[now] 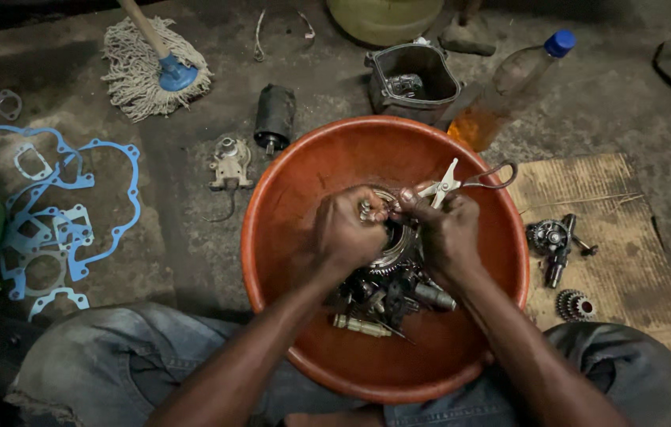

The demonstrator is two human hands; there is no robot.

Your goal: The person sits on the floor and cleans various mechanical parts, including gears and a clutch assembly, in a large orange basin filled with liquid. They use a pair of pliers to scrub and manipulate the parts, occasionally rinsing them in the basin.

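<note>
Both hands working over the orange basin (288,182) — left hand (345,231) gripping a toothed gear assembly (392,251), fingers closed on it. Right hand (448,233) clamping pliers (462,180) at the gear's top — loose metal parts (387,300) lying beneath.

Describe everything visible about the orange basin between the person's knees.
The orange basin is round, wide and shallow-walled, seemingly plastic, with a smooth rim and a scuffed, dull inside. It sits upright on the dark floor, its near rim between the person's jeans-clad knees. A heap of dark metal engine parts lies on its bottom. Above it, the left hand and right hand hold a toothed gear, the right also gripping pliers. A bottle lies beside its far rim.
</note>
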